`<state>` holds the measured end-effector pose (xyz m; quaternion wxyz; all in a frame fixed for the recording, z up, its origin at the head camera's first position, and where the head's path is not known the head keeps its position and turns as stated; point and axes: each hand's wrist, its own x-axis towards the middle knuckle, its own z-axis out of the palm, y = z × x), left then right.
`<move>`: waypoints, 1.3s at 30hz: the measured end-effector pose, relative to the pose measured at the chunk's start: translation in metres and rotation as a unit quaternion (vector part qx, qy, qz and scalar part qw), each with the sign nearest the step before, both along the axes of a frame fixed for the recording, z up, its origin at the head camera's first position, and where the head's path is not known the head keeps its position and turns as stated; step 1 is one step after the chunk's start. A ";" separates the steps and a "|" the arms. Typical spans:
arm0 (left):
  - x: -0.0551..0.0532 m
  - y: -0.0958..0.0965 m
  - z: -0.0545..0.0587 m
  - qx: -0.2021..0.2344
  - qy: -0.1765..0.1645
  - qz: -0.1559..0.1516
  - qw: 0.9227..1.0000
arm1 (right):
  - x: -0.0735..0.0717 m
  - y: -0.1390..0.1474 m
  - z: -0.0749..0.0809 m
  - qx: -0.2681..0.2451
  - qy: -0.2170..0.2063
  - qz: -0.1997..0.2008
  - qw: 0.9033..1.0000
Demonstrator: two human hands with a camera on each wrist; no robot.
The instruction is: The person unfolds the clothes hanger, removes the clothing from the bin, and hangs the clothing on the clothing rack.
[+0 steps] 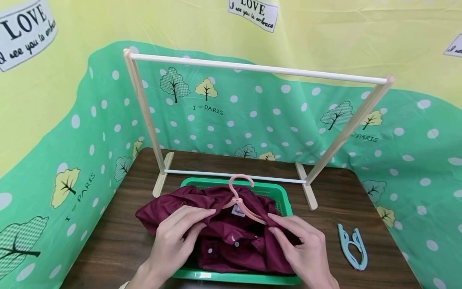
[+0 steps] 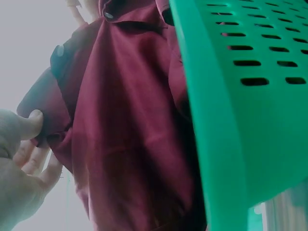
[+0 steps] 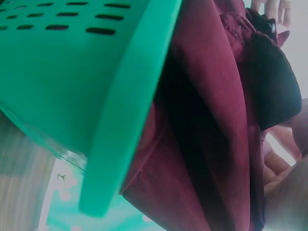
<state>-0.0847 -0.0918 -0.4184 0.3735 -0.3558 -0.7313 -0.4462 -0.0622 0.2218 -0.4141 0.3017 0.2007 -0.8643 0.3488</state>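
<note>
A maroon buttoned shirt (image 1: 234, 257) lies bunched over the green basket (image 1: 285, 200), some of it spilling past the left rim. Inside its collar sits a pink hanger (image 1: 249, 212), hook upward, beside a white label. My left hand (image 1: 177, 237) pinches the collar's left side between thumb and fingers; in the left wrist view the thumb presses a collar flap (image 2: 48, 106). With my right hand (image 1: 304, 245) I pinch the cloth on the right side, near the hanger's right arm. The hanger's lower parts are hidden by the cloth.
Behind the basket stands a wooden rack with a white top rail (image 1: 252, 68) and a low rail. A folded light-blue hanger (image 1: 353, 247) lies on the dark wood table (image 1: 108, 241) at the right. Patterned cloth (image 1: 231, 108) hangs around the table.
</note>
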 end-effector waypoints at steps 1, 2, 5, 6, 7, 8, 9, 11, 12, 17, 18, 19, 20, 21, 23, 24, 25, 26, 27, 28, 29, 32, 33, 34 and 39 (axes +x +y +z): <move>0.000 0.000 0.000 -0.003 0.005 -0.004 1.000 | 0.000 0.001 0.000 -0.001 -0.004 -0.003 1.000; -0.001 0.000 0.000 -0.008 0.011 -0.008 1.000 | 0.000 0.001 0.001 -0.001 -0.006 -0.005 1.000; -0.001 -0.002 0.000 -0.046 0.013 -0.008 0.999 | -0.001 0.002 0.001 -0.003 0.000 -0.007 1.000; -0.001 -0.002 0.000 -0.061 0.010 -0.003 0.998 | 0.000 0.002 0.001 -0.004 0.003 -0.007 1.000; 0.000 -0.003 0.000 -0.075 0.006 0.001 0.997 | 0.000 0.002 0.001 -0.005 0.007 -0.007 1.000; 0.000 -0.003 -0.001 -0.085 0.000 0.007 0.996 | 0.000 0.002 0.001 -0.007 0.012 -0.005 1.000; 0.000 -0.003 0.000 -0.094 -0.013 0.015 0.995 | 0.000 0.002 0.001 -0.008 0.017 -0.003 1.000; 0.001 -0.002 0.001 -0.099 -0.040 0.033 0.994 | 0.001 0.002 0.001 -0.011 0.021 0.001 1.000; 0.000 -0.002 0.002 -0.097 -0.053 0.040 0.993 | 0.002 0.002 0.001 -0.013 0.027 0.006 1.000; -0.003 0.001 0.001 -0.113 -0.113 0.075 0.984 | 0.002 0.001 -0.003 -0.022 0.050 0.032 0.998; -0.003 0.001 0.000 -0.121 -0.120 0.078 0.982 | 0.002 0.002 -0.003 -0.023 0.052 0.035 0.998; -0.004 0.001 -0.001 -0.131 -0.126 0.083 0.980 | 0.002 0.002 -0.003 -0.024 0.052 0.037 0.998; -0.004 0.002 -0.003 -0.141 -0.130 0.087 0.978 | 0.003 0.002 -0.004 -0.025 0.052 0.041 0.998; -0.004 0.002 -0.005 -0.150 -0.132 0.089 0.976 | 0.003 0.003 -0.004 -0.024 0.049 0.045 0.998; -0.005 0.003 -0.007 -0.164 -0.128 0.089 0.974 | 0.004 0.003 -0.004 -0.023 0.045 0.051 0.997; -0.006 0.003 -0.009 -0.168 -0.122 0.088 0.974 | 0.005 0.003 -0.004 -0.021 0.044 0.052 0.997; -0.007 0.004 -0.010 -0.172 -0.114 0.087 0.975 | 0.005 0.003 -0.004 -0.020 0.043 0.054 0.997; -0.007 0.004 -0.011 -0.174 -0.107 0.085 0.975 | 0.005 0.003 -0.003 -0.020 0.044 0.055 0.997; -0.008 0.004 -0.012 -0.175 -0.100 0.083 0.976 | 0.006 0.003 -0.003 -0.020 0.044 0.055 0.997; -0.009 0.004 -0.012 -0.176 -0.093 0.082 0.977 | 0.006 0.002 -0.003 -0.022 0.045 0.056 0.997; -0.009 0.004 -0.012 -0.176 -0.085 0.082 0.977 | 0.006 0.002 -0.002 -0.022 0.046 0.056 0.997; -0.010 0.005 -0.012 -0.173 -0.064 0.080 0.980 | 0.006 -0.002 -0.002 -0.018 0.050 0.064 0.997; -0.010 0.005 -0.011 -0.172 -0.057 0.080 0.980 | 0.006 -0.004 -0.002 -0.016 0.055 0.070 0.996; -0.010 0.005 -0.010 -0.170 -0.051 0.080 0.981 | 0.006 -0.005 -0.002 -0.012 0.061 0.075 0.995; -0.008 0.008 -0.008 -0.165 -0.040 0.081 0.982 | 0.004 -0.014 -0.003 -0.002 0.076 0.090 0.993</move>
